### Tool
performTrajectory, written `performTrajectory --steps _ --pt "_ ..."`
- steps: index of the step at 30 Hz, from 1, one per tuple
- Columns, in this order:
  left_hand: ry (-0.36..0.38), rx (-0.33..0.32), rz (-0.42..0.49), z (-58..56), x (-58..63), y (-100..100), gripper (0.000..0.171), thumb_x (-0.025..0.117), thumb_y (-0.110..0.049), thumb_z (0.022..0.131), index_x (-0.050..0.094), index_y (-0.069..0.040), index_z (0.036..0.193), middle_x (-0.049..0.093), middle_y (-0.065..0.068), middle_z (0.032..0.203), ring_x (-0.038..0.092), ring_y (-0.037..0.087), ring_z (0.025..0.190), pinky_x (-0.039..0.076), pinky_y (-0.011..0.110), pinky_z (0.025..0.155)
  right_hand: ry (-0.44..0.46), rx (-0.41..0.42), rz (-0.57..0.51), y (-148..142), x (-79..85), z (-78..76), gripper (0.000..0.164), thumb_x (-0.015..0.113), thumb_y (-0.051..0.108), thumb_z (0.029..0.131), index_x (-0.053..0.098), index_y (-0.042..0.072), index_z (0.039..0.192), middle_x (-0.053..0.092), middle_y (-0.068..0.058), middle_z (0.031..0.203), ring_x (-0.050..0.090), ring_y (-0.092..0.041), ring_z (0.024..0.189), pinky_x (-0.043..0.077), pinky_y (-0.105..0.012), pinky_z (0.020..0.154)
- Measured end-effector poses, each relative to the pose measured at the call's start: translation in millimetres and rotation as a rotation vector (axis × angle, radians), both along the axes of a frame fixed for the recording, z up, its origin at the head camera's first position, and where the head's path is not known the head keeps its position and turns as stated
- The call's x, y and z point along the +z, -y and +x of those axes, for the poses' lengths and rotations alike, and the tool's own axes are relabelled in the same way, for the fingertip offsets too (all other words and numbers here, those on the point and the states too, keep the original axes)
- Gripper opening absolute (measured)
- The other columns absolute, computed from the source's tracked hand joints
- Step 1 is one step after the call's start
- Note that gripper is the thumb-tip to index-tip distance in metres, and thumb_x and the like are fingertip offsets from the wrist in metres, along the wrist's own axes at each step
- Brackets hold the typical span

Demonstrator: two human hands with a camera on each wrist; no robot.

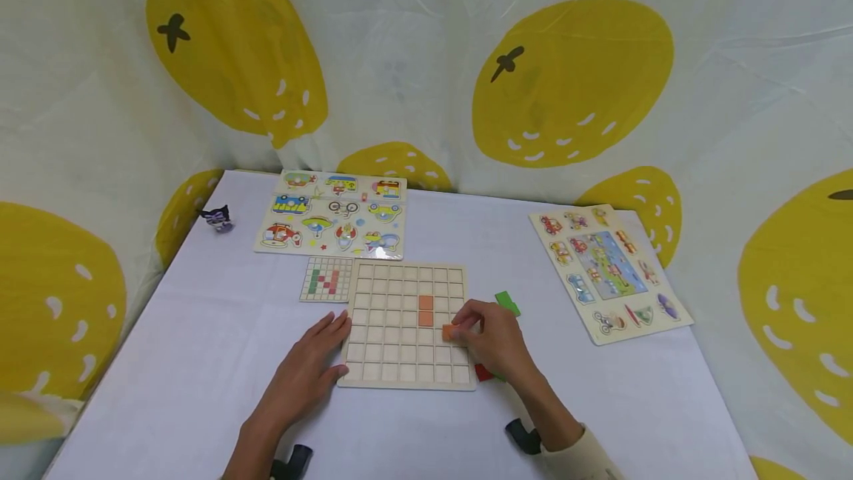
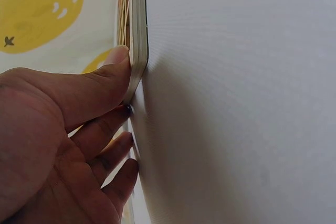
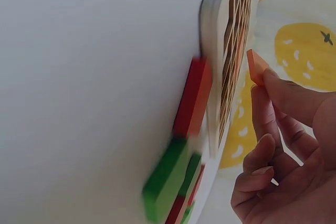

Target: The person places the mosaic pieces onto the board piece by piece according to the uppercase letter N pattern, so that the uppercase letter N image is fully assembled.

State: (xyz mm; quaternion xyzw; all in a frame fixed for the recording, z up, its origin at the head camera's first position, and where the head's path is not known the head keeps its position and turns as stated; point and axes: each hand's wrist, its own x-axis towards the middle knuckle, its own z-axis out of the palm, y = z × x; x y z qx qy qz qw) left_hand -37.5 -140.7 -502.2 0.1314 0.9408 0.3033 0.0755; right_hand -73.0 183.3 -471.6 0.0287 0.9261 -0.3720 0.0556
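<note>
A wooden grid board (image 1: 383,372) lies flat on the table, with two orange square tiles (image 1: 426,310) set in one column. Over its right half, my right hand (image 1: 496,335) pinches another orange square tile (image 3: 256,67) between thumb and fingertips. My left hand (image 1: 308,361) rests along the board's left edge. In the left wrist view, its thumb (image 2: 107,80) lies against the board's side. A small pattern card (image 1: 305,292), with green, red and orange squares on a grid, touches the board's upper left corner.
Red (image 3: 194,98) and green (image 3: 167,182) blocks lie right of the board, partly under my right hand in the head view. A green piece (image 1: 508,303) sits farther up. Picture puzzle boards stand behind (image 1: 360,232) and at right (image 1: 656,321); a small dark figurine (image 1: 218,219) is at left.
</note>
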Motion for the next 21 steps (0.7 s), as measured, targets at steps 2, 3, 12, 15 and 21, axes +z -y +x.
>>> performTrajectory --steps 2,3,12,15,21 --pt "0.001 0.001 0.003 0.0 -0.3 0 0.084 0.088 -0.012 0.086 0.048 -0.009 0.16 0.044 0.004 0.17 0.034 0.033 0.161 0.04 0.058 0.125 -0.001 0.021 -0.005 6 -0.4 0.2 0.021 0.091 0.013 0.084 0.074 0.025 0.086 0.068 0.01 0.076 0.058 -0.015 0.081 0.045 -0.027 0.065" --pt "0.003 0.001 0.003 -0.1 -0.5 0 0.084 0.088 -0.012 0.086 0.048 -0.009 0.16 0.044 0.004 0.17 0.034 0.033 0.161 0.039 0.058 0.125 -0.004 0.031 -0.006 8 -0.8 0.0 0.021 0.091 0.014 0.084 0.074 0.025 0.085 0.068 0.01 0.076 0.058 -0.013 0.083 0.045 -0.028 0.068" --pt "-0.013 0.0 -0.002 0.2 -1.7 1 0.084 0.088 -0.012 0.086 0.049 -0.009 0.159 0.044 0.005 0.169 0.035 0.033 0.161 0.041 0.057 0.124 -0.018 0.077 0.019 28 -4.0 -4.0 0.019 0.089 0.014 0.085 0.073 0.024 0.084 0.068 0.011 0.076 0.062 -0.01 0.083 0.049 -0.029 0.069" --pt "-0.011 0.001 0.003 0.2 -2.2 1 0.083 0.088 -0.011 0.086 0.049 -0.009 0.159 0.044 0.005 0.169 0.035 0.033 0.161 0.04 0.058 0.124 -0.008 0.07 0.034 31 -4.9 -5.0 0.019 0.088 0.014 0.086 0.073 0.025 0.083 0.067 0.009 0.076 0.062 -0.012 0.084 0.05 -0.029 0.065" --pt "-0.006 0.004 0.009 0.1 -1.8 1 0.084 0.088 -0.011 0.085 0.049 -0.009 0.159 0.045 0.005 0.169 0.035 0.033 0.161 0.04 0.058 0.124 -0.007 0.092 0.067 35 -6.1 -7.3 0.018 0.089 0.014 0.086 0.074 0.023 0.082 0.066 0.009 0.073 0.061 -0.012 0.081 0.049 -0.028 0.062"
